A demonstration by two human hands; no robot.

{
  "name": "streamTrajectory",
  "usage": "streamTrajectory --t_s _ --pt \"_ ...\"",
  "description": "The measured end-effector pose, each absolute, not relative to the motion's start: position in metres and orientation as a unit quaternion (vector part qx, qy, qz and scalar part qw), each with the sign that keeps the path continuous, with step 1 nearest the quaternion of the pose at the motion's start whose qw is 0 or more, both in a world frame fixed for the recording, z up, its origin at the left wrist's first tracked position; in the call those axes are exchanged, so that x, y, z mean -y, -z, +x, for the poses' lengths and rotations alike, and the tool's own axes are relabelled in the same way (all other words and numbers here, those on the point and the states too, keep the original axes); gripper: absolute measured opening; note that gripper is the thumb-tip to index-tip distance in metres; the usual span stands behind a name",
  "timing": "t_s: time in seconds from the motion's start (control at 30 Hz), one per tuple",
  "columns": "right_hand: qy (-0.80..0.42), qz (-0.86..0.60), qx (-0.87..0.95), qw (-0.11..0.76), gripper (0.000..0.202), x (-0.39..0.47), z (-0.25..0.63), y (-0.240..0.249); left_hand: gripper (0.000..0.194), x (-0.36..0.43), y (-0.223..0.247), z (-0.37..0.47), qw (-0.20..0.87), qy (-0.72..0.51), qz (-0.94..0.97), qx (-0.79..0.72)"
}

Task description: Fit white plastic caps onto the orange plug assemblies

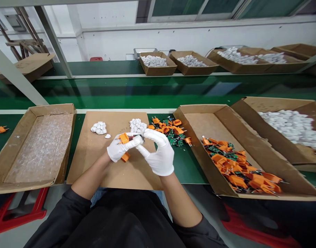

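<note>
Cardboard (pixel 96 172) beneath gloved hands (pixel 159 151)

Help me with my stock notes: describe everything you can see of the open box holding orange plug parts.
The box is long, shallow and open-topped, apparently brown cardboard, its walls creased and worn. It sits at an angle on the green tabletop, its near end jutting past the edge. Orange plug parts with metal pins and green circuit boards lie jumbled towards the near end; bare bottom shows farther back. A box of white pieces stands close on its right.

Orange plugs (pixel 220 159), 2 white gloves (pixel 160 155), green bench (pixel 190 168).
</note>
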State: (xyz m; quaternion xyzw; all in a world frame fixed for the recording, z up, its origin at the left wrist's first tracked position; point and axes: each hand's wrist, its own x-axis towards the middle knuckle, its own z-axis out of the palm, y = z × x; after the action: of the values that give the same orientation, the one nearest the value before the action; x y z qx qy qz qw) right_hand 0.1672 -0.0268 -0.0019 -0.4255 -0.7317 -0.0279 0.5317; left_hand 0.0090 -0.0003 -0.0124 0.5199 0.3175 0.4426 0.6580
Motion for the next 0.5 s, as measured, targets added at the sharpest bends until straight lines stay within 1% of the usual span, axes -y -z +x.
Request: streamTrajectory --t_s 0.1,0.23,0.37,0.5 --pt "0.051 -0.442 0.694 0.567 0.028 0.032 0.159 0.009 0.039 0.001 0.013 0.009 0.631 -0.474 0.515 -0.334" --pt "0.055 -0.461 0.683 0.565 0.030 0.035 0.153 0.016 0.042 0.006 0.005 0.011 0.578 -0.497 0.538 -0.359" --pt "0.029 -0.483 0.672 0.560 0.032 0.039 0.145 0.020 0.045 0.011 0.002 0.015 0.555 -0.517 0.528 -0.382" --pt "-0.011 -0.482 0.675 0.559 0.036 0.040 0.142 0.022 0.041 0.010 0.006 0.015 0.540 -0.536 0.509 -0.403"
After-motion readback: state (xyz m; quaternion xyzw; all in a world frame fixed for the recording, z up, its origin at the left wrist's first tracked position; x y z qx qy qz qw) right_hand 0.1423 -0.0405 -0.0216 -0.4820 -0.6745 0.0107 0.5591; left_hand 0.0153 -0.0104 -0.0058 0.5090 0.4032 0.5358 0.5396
